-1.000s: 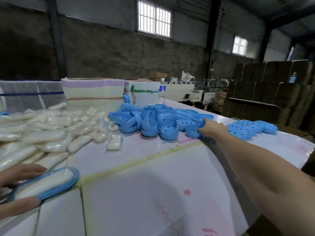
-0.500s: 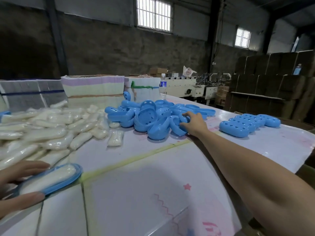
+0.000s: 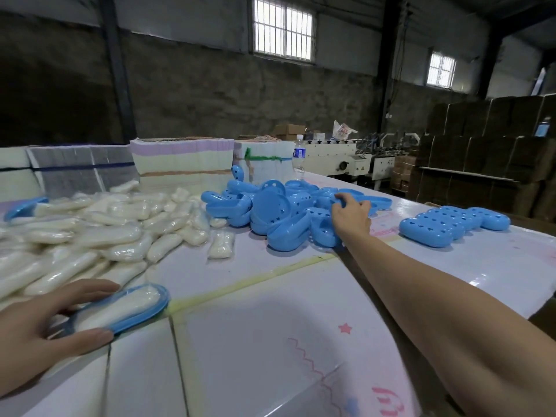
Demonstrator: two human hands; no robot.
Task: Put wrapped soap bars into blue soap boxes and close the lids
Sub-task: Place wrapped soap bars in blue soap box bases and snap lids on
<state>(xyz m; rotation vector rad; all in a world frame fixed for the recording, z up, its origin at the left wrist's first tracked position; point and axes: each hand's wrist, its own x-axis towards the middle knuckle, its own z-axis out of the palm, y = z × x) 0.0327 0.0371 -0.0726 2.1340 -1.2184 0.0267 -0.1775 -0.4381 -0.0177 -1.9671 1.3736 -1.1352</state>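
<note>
While the hands grip blue soap-box halves [image 3: 337, 203], the pale table [image 3: 270, 341] fronts a concrete wall [image 3: 210, 85].

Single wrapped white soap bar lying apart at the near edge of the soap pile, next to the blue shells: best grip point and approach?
Judging by its pose, pinch the lone wrapped white soap bar across its two long sides, coming from above. It lies flat on the table with open surface on its near and right sides. Its wrap looks glossy, so a mid-length hold seems safer than the ends.
</note>
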